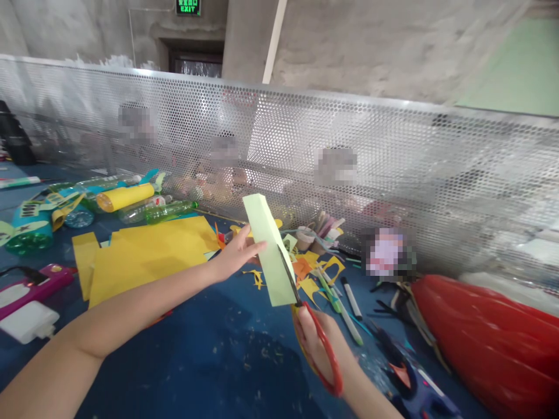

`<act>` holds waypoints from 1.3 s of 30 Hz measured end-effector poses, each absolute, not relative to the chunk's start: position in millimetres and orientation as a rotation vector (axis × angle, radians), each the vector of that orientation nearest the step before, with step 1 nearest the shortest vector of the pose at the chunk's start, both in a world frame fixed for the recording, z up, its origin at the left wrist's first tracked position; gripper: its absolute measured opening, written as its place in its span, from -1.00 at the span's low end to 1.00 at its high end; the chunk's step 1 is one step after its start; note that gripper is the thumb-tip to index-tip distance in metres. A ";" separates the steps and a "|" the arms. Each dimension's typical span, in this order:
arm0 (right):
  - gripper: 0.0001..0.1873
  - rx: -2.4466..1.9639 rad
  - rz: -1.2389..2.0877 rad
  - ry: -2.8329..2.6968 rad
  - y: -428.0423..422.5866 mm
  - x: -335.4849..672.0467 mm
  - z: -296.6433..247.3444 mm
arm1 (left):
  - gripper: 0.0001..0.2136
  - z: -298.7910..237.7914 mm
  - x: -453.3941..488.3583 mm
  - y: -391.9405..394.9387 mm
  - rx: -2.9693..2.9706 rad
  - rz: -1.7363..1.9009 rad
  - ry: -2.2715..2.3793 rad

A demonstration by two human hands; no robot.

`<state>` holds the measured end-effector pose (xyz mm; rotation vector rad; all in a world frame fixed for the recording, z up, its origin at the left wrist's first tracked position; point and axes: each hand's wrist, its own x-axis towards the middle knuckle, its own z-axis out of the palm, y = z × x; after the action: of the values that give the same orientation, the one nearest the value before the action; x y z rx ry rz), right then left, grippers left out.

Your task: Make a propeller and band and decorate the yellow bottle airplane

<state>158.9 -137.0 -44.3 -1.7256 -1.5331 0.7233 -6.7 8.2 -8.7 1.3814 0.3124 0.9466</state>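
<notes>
A pale green strip of paper (274,265), folded lengthwise, is held up above the blue table. My left hand (238,253) pinches its left edge between thumb and fingers. In my right hand (323,337) is a pair of scissors (329,355) with red handles, my fingers through the loops. The dark blades lie along the strip's right edge, pointing up and away from me. Whether the blades are parted is hard to make out. Beyond the strip lie yellow and orange paper scraps (308,270).
Yellow paper sheets (152,250) and several plastic bottles (172,212) lie left. A perforated metal screen (279,139) stands behind, with people beyond it. To the right are markers (351,298), a glue gun (419,384) and a red bag (484,331). A white charger (30,321) sits front left.
</notes>
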 end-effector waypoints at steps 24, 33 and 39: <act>-0.30 -1.560 0.863 -1.574 -141.4 155.8 -35.8 | -0.59 -12.0 -1.4 -1.7 1.267 0.873 0.260; -0.37 -1.654 0.569 -1.657 -141.9 155.2 -31.6 | -0.57 -13.5 0.9 -7.9 1.263 0.832 0.267; -0.31 -1.644 0.718 -1.626 -141.9 155.3 -36.9 | -0.58 -13.0 0.7 -8.5 1.289 0.841 0.263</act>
<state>155.3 -141.9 -36.9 -1.6439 -1.6264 0.7181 0.7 -8.5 -13.0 1.2891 0.2634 0.8409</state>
